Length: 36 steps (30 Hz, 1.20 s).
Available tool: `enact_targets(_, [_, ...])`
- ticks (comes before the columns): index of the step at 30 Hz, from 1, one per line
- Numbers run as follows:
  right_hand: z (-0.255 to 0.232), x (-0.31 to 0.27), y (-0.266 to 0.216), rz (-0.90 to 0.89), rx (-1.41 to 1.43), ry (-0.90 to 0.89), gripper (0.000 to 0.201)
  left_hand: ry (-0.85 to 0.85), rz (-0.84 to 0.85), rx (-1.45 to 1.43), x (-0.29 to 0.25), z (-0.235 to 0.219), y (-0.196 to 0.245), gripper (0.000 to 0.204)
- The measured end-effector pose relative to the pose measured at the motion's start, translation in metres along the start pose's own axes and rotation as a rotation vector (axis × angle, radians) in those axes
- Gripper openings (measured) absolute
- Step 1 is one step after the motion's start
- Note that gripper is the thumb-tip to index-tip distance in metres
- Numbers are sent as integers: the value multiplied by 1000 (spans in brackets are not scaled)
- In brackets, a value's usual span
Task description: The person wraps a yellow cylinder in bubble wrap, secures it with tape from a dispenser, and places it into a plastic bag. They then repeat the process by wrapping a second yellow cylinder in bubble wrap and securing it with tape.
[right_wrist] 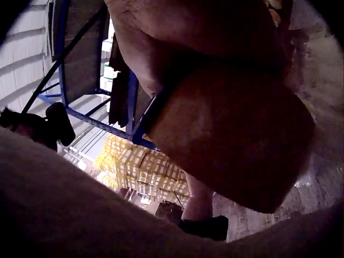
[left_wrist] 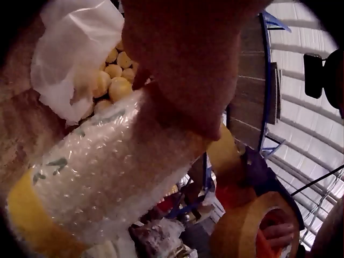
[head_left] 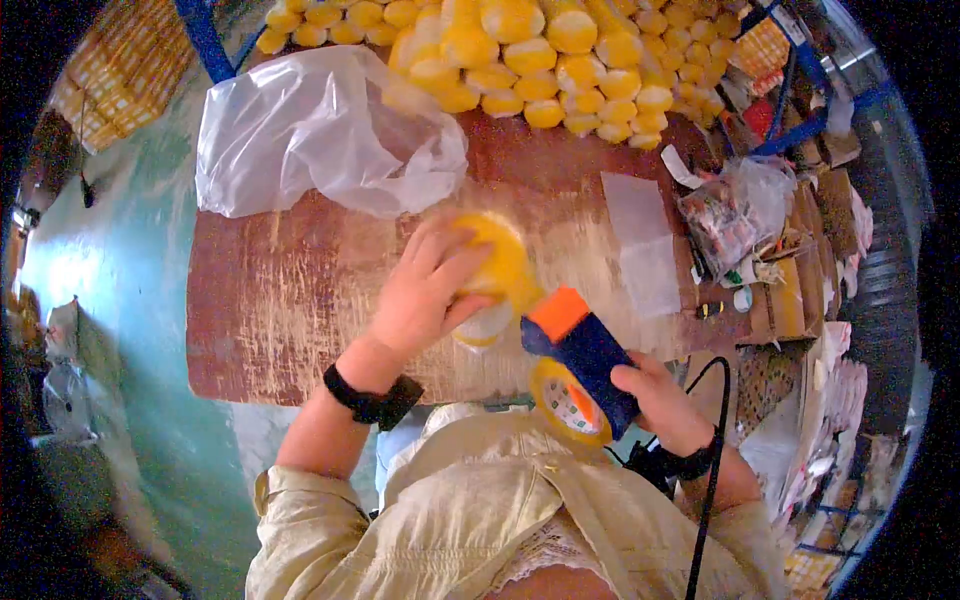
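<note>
My left hand [head_left: 430,280] grips a bubble-wrapped cylinder [left_wrist: 107,166] over the table, its fingers round the far end. Yellow tape [head_left: 505,255] covers that end, and a yellow band [left_wrist: 27,209] rings the other end in the left wrist view. Green marks show through the bubble wrap. My right hand [head_left: 670,405] holds a dark blue tape dispenser [head_left: 600,365] with an orange front and a roll of yellow tape [head_left: 550,405]. In the left wrist view a yellow tape strip [left_wrist: 223,153] spans between cylinder and dispenser. The dispenser looks dark in the right wrist view.
A worn brown table [head_left: 280,330] lies in front of me. Many yellow-ended wrapped cylinders [head_left: 540,75] are stacked at its back, beside a clear plastic bag [head_left: 320,135]. A flat translucent sheet [head_left: 640,240] lies at right, near cardboard [head_left: 790,300] and bagged clutter. A black cable [head_left: 712,480] hangs by my right arm.
</note>
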State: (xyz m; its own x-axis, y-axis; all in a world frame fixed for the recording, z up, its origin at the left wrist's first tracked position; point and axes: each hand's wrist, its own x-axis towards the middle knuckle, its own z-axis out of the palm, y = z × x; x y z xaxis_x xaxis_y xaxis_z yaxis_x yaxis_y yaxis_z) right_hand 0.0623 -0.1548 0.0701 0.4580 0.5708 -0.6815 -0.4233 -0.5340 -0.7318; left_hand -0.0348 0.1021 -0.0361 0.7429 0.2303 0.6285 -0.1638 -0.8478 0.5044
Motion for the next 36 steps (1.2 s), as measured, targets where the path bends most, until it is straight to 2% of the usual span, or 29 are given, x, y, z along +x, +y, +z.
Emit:
enact_targets(2, [-4,13,3,11,180,-1,33,-52,-68,-73,17,13,-5,56])
enact_targets(4, [-20,33,9,-33,247,-35,41,-67,-123,-162,40,30,-18,57])
enact_targets(6, [-10,50,-1,-137,258,130,36,-57,-165,-270,63,54,-38,54])
enact_targets(8, [-26,95,7,-236,322,208,30,-14,-242,-249,77,81,-66,49])
enact_targets(10, [-43,139,9,-234,510,101,27,6,-387,-281,82,104,-89,46])
enact_targets(12, [-30,156,-20,-139,765,-110,26,14,-594,-367,81,120,-110,45])
enact_targets(15, [-16,194,-25,-172,620,-53,29,7,-825,-464,58,148,-142,45])
enact_targets(18, [-3,213,-23,73,666,7,30,-70,-915,-431,36,157,-149,45])
enact_targets(22, [-6,206,-20,103,684,16,33,218,-563,-148,23,154,-138,33])
enact_targets(23, [-9,209,-21,113,655,15,33,193,-525,-110,18,150,-131,34])
enact_targets(25, [-15,214,-18,124,670,-36,33,-43,-522,-485,-4,132,-108,37])
enact_targets(27, [-15,211,-18,112,673,-31,33,-181,-277,-517,-13,116,-92,39])
enact_targets(29, [-9,202,-25,70,649,21,34,-188,190,-193,-13,103,-83,40])
enact_targets(32, [-18,204,-16,23,661,-22,36,-249,195,-163,-18,107,-93,37])
enact_targets(35, [-24,195,5,-88,545,28,36,-228,178,-152,-18,109,-95,36])
enact_targets(36, [-21,179,13,-232,301,82,36,-221,176,-149,-18,110,-97,36])
